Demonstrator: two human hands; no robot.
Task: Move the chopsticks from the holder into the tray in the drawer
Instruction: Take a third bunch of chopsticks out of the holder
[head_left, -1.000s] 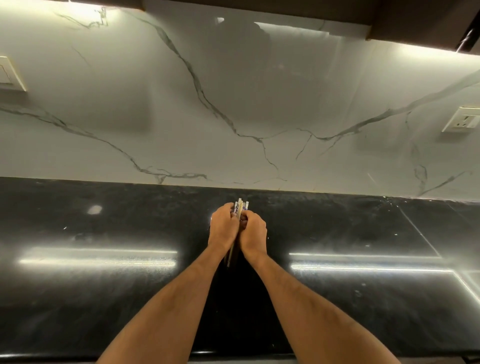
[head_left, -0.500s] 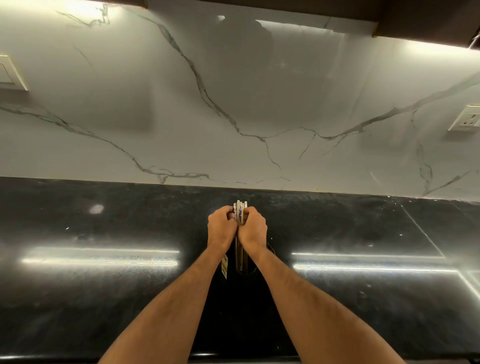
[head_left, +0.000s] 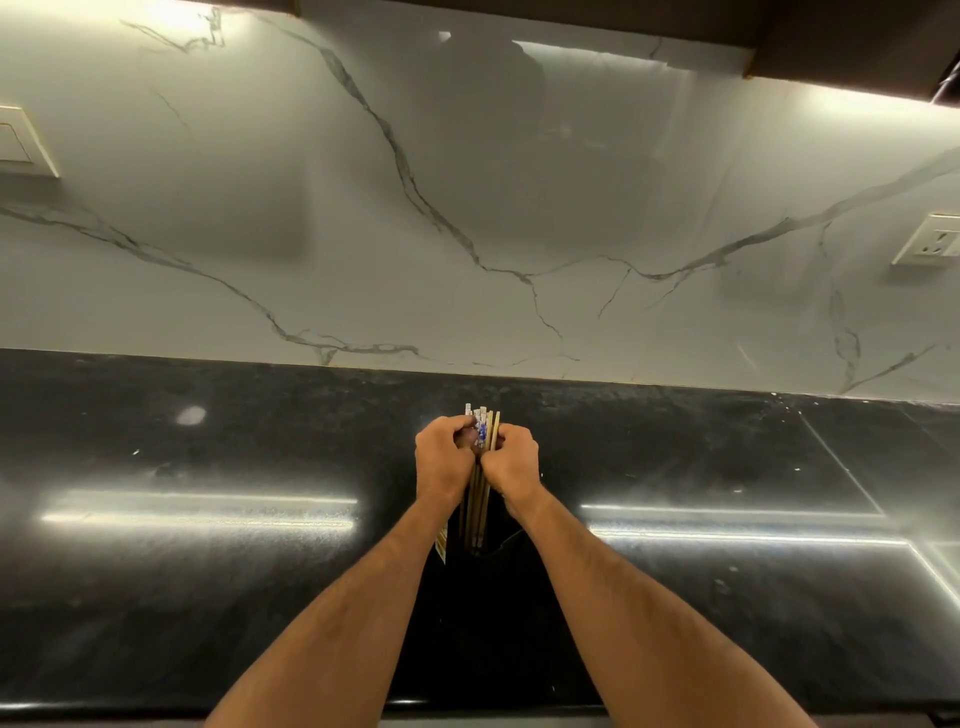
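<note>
Both hands meet over the middle of the black desk (head_left: 208, 597), each curled into a fist around one bundle of chopsticks (head_left: 480, 499). The left hand (head_left: 445, 460) wraps the bundle from its left side, the right hand (head_left: 511, 465) from its right, and the knuckles of the two nearly touch across the sticks. The chopsticks stand close to upright between the palms. Their top ends, some with blue-and-white patterned wrapping, poke out just above the fingers; the plain tan shafts run down below the fists, between the wrists. The lower tips end in a dark shape on the desk, just below the hands, which may be the holder (head_left: 483, 558); it blends with the black surface and its outline cannot be made out. A small tag (head_left: 441, 545) hangs beside the shafts, just under the left wrist. Beyond the hands rises a white veined wall (head_left: 519, 208), with a socket (head_left: 930, 241) far to the right.
</note>
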